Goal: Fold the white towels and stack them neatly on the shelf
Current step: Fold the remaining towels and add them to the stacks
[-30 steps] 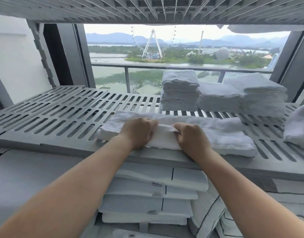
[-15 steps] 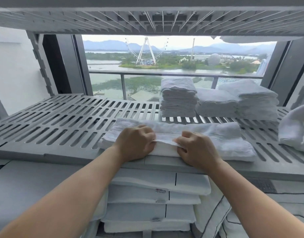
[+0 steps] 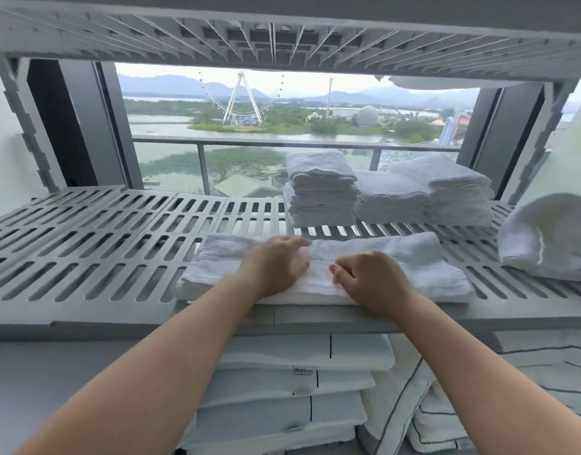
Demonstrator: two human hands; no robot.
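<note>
A long white towel (image 3: 423, 257), folded into a strip, lies along the front edge of the grey slatted shelf (image 3: 95, 244). My left hand (image 3: 276, 266) rests on its middle with the fingers spread loosely and nothing in its grasp. My right hand (image 3: 371, 280) sits just to the right, fingers curled down against the towel's front edge; whether it pinches the cloth is unclear. Behind them, three stacks of folded white towels (image 3: 322, 192) stand side by side at the back of the shelf.
A rolled or bunched white towel (image 3: 551, 238) lies at the shelf's right end. Another slatted shelf (image 3: 282, 37) hangs close overhead. Below the shelf are stacked white pillows (image 3: 299, 382) and striped linens (image 3: 446, 421). A window with a railing is behind.
Both hands have let go of the fold they were pinching at the towel's middle. My left hand has opened and moved slightly back over the towel. The camera has tilted upward.
</note>
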